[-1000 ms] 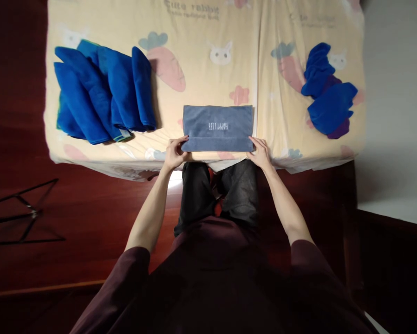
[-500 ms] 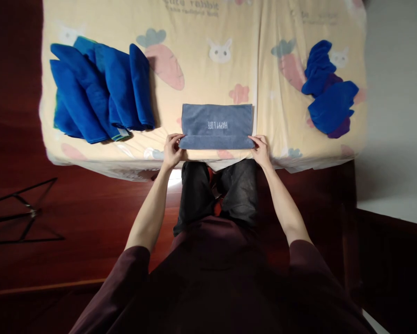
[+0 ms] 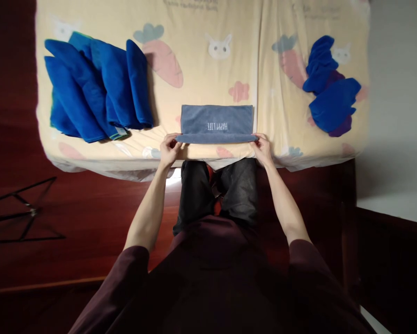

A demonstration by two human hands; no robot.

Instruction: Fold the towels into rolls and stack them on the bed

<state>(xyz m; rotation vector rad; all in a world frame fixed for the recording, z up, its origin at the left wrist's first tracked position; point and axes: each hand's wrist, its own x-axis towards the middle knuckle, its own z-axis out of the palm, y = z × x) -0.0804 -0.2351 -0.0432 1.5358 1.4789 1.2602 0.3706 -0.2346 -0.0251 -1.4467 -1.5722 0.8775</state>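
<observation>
Grey-blue cloth [image 3: 198,116] laid on the patterned surface [image 3: 201,83]; near fold pinched at its ends by left hand [image 3: 170,147] and right hand [image 3: 263,147] — each grip narrow, closed on fabric. Folded band just thinned and shifted away from the body — cloth thereby shortened, lettering [image 3: 217,126] left uncovered.

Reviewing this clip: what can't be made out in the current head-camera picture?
- Head view: the underside of the gray towel, hidden by its own upper face and the turned-up near edge.
- Head view: part of the purple cloth, covered by blue cloth.
- Head view: the rest of the black stand, cut off by the left edge.
- Head view: the small lettering near the top, too faint to read.
</observation>
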